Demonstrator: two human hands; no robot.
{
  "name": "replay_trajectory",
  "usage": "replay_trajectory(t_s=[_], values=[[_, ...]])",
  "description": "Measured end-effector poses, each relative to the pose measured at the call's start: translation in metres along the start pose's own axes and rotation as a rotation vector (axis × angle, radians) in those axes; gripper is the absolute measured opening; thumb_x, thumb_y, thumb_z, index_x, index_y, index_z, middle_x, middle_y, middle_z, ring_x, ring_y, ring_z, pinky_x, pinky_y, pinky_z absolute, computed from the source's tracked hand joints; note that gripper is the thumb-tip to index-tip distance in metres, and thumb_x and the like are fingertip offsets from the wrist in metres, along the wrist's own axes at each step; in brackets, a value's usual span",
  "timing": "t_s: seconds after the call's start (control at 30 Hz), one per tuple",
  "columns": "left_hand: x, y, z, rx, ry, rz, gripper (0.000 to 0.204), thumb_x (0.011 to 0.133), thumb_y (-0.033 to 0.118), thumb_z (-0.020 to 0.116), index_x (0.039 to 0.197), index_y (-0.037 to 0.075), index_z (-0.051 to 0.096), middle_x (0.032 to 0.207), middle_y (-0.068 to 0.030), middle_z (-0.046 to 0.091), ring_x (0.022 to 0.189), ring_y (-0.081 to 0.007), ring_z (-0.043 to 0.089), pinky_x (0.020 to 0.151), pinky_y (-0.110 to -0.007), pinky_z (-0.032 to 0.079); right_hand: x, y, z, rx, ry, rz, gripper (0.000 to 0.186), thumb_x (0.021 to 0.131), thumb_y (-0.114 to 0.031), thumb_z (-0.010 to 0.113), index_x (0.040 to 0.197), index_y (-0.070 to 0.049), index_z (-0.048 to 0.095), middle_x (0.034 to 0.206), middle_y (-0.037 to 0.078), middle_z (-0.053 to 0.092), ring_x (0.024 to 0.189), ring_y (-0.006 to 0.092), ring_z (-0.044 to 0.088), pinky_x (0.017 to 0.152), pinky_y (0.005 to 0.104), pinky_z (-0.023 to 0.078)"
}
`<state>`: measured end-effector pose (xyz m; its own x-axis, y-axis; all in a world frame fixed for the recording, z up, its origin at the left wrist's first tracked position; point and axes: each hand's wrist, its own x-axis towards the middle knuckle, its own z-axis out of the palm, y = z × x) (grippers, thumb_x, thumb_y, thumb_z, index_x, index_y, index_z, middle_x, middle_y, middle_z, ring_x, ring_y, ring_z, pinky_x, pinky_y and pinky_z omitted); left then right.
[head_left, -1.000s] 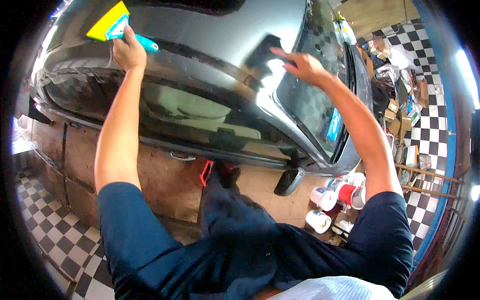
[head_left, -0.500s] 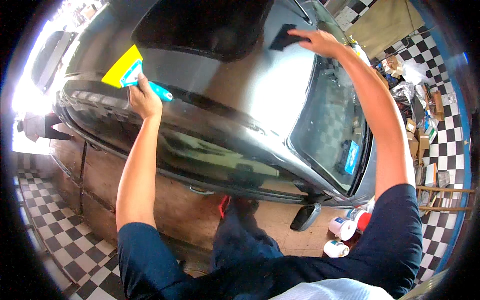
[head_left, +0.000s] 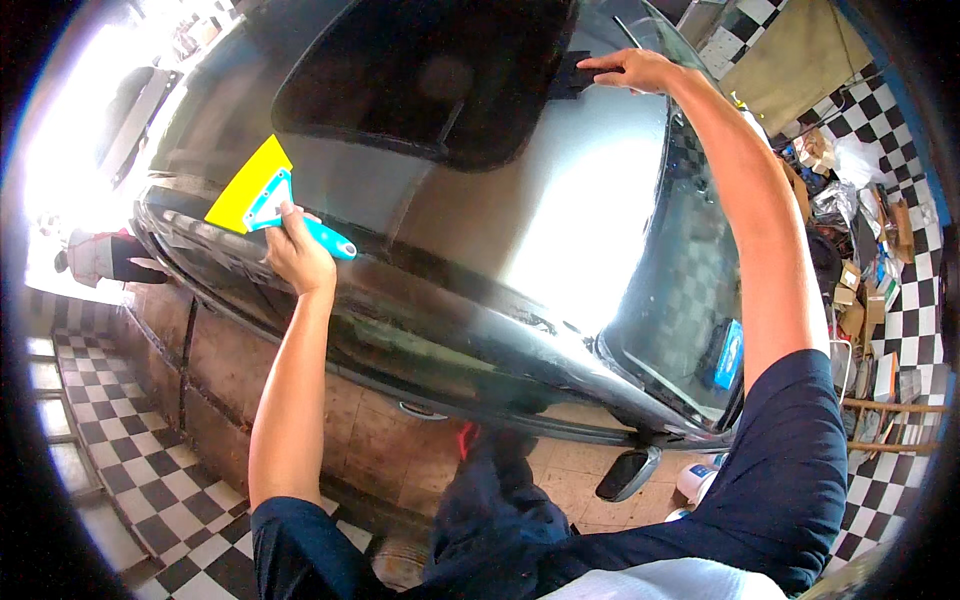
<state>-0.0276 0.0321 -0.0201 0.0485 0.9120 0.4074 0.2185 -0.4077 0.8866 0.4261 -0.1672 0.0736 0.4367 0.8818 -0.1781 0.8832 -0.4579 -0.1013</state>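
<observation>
My left hand (head_left: 302,255) is closed round the teal handle of a squeegee (head_left: 250,188) with a wide yellow blade. It holds the squeegee just above the near left part of the dark car roof (head_left: 470,220); whether the blade touches is unclear. Farther off to the right, my right hand (head_left: 642,72) reaches across the roof, its fingers on a black flat piece (head_left: 568,84), cloth or pad, that lies beside the black glass sunroof (head_left: 410,85). Part of that piece is lost against the dark sunroof. Bright light reflects off the roof near the windshield.
The windshield (head_left: 690,290) slopes down at right, with a side mirror (head_left: 628,474) below it. White buckets (head_left: 694,484) stand near the mirror. Boxes and plastic clutter (head_left: 855,250) line the right side. Another person (head_left: 105,258) is at far left.
The view has shifted, so the car sits lower and more to the right. Relative to the roof, my right hand and the black piece have moved up and left, to the sunroof's edge.
</observation>
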Motion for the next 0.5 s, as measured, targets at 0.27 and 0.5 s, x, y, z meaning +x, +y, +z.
replay_trajectory(t_s=[0.27, 0.5], values=[[0.001, 0.001, -0.003, 0.006, 0.010, 0.009, 0.041, 0.093, 0.036, 0.044, 0.087, -0.003, 0.055, 0.070, -0.0104, 0.060, 0.066, -0.0220, 0.059, 0.062, -0.034, 0.046, -0.025, 0.000, 0.006, -0.243, -0.037, -0.085, 0.048, 0.086, -0.035, 0.052, 0.130, -0.048, 0.036, 0.119, 0.011, 0.056, 0.108, 0.0288, 0.054, 0.092, 0.0403, 0.043], [0.000, 0.007, -0.002, 0.062, -0.021, -0.023, 0.041, 0.093, 0.037, 0.043, 0.087, -0.002, 0.055, 0.072, -0.0101, 0.060, 0.067, -0.0223, 0.060, 0.063, -0.034, 0.046, -0.129, 0.054, 0.029, -0.150, -0.207, 0.090, 0.052, 0.082, -0.033, 0.053, 0.131, -0.044, 0.038, 0.114, 0.013, 0.059, 0.100, 0.0320, 0.057, 0.086, 0.0403, 0.045]])
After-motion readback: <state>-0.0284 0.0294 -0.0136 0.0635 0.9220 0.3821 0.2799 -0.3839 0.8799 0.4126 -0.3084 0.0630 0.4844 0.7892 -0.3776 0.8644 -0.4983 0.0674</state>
